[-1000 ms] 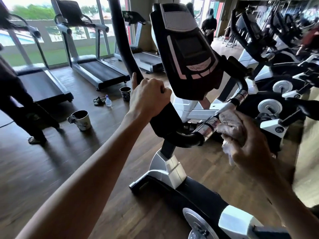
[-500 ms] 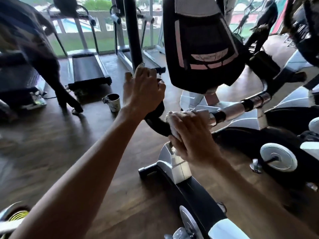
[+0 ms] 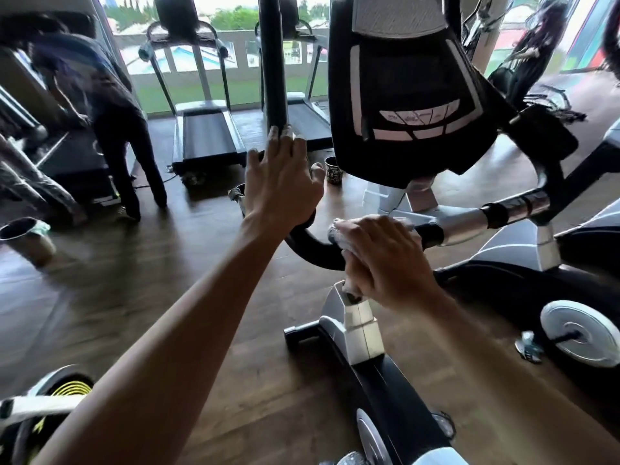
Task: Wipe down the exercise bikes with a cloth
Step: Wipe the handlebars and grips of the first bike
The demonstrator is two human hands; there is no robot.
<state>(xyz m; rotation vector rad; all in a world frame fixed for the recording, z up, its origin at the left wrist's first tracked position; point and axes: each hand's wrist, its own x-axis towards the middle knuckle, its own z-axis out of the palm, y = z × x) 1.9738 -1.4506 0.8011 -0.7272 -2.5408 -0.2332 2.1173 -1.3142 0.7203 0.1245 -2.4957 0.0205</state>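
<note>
Bucket: on the floor, far left of my bike.
Person: bent over, left of the bike.
Left hand: I grip the bike's black handlebar, fingers wrapped round it.
Cup: on the floor beyond the bike.
Right hand: I hold the cloth pressed round the bike's lower bar.

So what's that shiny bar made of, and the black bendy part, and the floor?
The bar looks like polished metal: silvery, with bright reflections. The black grip looks like matte rubber or foam, dull with no glare. The floor looks like glossy brown wood planks, perhaps laminate; window light reflects off it.
</note>
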